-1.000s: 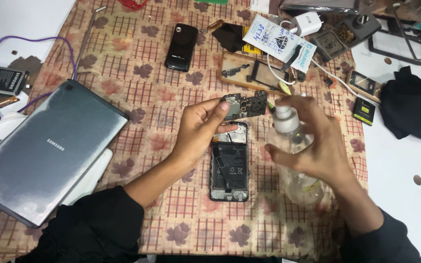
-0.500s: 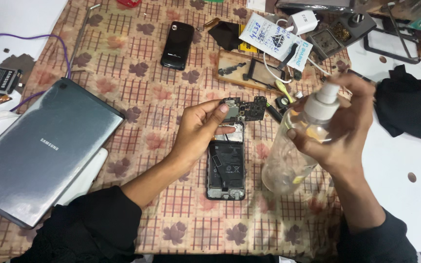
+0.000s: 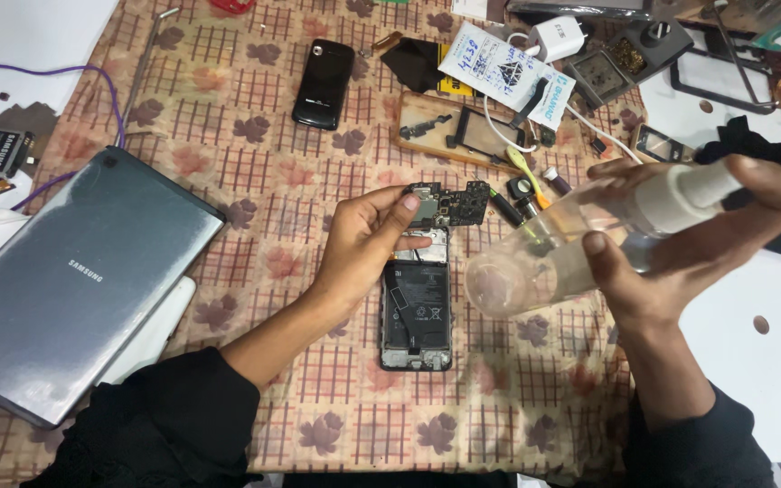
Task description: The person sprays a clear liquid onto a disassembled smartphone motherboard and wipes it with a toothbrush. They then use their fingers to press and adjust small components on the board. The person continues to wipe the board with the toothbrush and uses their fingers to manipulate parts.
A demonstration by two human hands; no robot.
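So the circuit board (image 3: 449,203) is pinched at its left edge between the thumb and fingers of the left hand (image 3: 368,239), held up just above the top end of the opened phone (image 3: 416,307). Its long axis runs roughly left to right, the free end pointing right toward the bottle. The right hand (image 3: 680,248) is wrapped around a clear spray bottle (image 3: 580,244), tipped nearly on its side, base toward the board, white pump head (image 3: 684,194) under the forefinger and pointing up-right. If I were doing this, I'd keep gripping the board by the edge only, hold it level, and keep any liquid well clear of the battery below. Phone's long axis runs away from the person on the patterned cloth (image 3: 255,154). Grey tablet (image 3: 74,280) lies face down off to the left, a black phone (image 3: 323,83) further back.
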